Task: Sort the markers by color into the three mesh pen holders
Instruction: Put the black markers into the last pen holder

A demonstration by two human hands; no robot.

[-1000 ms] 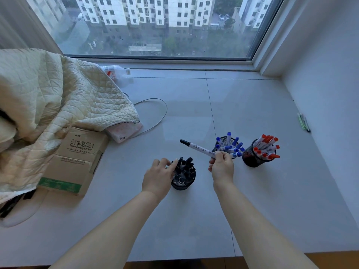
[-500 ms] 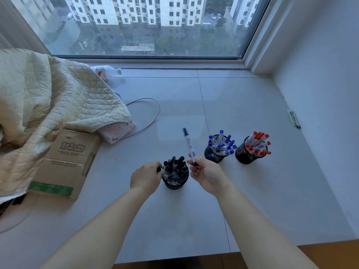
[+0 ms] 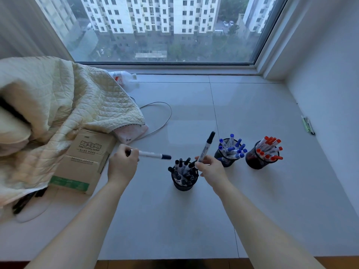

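Left hand (image 3: pixel 121 166) grips a black marker (image 3: pixel 153 154) level. Right hand (image 3: pixel 210 168) pinches another black marker (image 3: pixel 206 147) above the black-marker holder (image 3: pixel 184 184).

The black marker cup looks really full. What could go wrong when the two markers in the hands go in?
The black holder is already crowded, so a marker pushed in might jam or stick up and tip out. The left hand holds its black marker sideways beside the holder, and the right hand holds another black marker just above it. Either hand might bump the holder and spill it.
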